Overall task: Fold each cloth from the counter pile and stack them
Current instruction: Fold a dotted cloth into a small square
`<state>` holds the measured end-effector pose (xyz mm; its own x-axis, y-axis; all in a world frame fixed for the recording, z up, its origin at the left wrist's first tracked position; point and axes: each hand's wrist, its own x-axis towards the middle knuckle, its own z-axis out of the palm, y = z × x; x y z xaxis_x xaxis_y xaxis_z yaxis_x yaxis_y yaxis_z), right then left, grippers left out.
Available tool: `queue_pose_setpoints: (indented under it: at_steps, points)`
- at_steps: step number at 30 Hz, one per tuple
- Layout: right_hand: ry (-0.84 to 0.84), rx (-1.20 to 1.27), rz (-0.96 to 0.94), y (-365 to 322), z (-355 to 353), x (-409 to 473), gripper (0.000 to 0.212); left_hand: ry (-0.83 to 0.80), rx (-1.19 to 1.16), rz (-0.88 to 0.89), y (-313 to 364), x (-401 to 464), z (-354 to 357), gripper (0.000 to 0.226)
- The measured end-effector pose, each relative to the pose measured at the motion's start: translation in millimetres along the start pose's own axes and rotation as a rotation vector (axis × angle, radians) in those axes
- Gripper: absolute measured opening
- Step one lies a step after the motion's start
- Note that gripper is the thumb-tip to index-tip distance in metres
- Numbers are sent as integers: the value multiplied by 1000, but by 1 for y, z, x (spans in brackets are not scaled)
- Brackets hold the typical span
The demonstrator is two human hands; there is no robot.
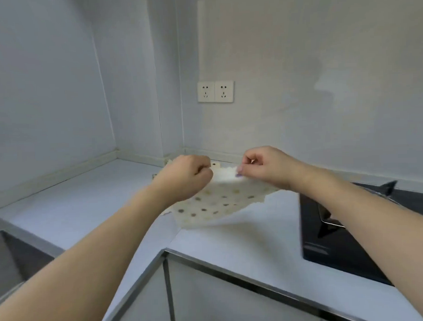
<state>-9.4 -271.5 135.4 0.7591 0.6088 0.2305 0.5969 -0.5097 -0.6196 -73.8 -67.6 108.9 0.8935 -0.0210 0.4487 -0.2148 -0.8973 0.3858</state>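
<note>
A thin cream cloth (215, 205) with small grey and tan dots hangs above the white counter (91, 204), its lower edge near the surface. My left hand (185, 178) pinches its upper left edge and my right hand (266, 167) pinches its upper right edge, thumb and forefinger closed on the fabric. The two hands are close together, with a white strip of the cloth's top edge between them. Behind my left hand, bits of more patterned cloth (215, 164) show near the wall corner, mostly hidden.
A steel sink (13, 256) is set in the counter at the left. A black glass cooktop (334, 230) lies at the right. A double wall socket (215, 91) sits above the corner. The counter's metal-trimmed front edge (210, 262) runs around an inner corner below the cloth.
</note>
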Motion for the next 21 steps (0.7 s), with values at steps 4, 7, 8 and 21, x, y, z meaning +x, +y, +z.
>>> queue_pose_setpoints:
  at_steps: [4, 7, 8, 21]
  points:
    - [-10, -29, 55, -39, -55, -57, 14, -25, -265, 14, 61, -14, -32, 23]
    - [-13, -94, 106, -45, -74, -77, 4, -138, -386, -2, 76, -15, -36, 24]
    - [-26, -132, 124, -43, -75, -79, 6, -171, -407, -4, 77, -13, -34, 25]
    - [25, -306, 202, 104, 10, 26, 16, -159, -100, -176, -48, 53, 77, 19]
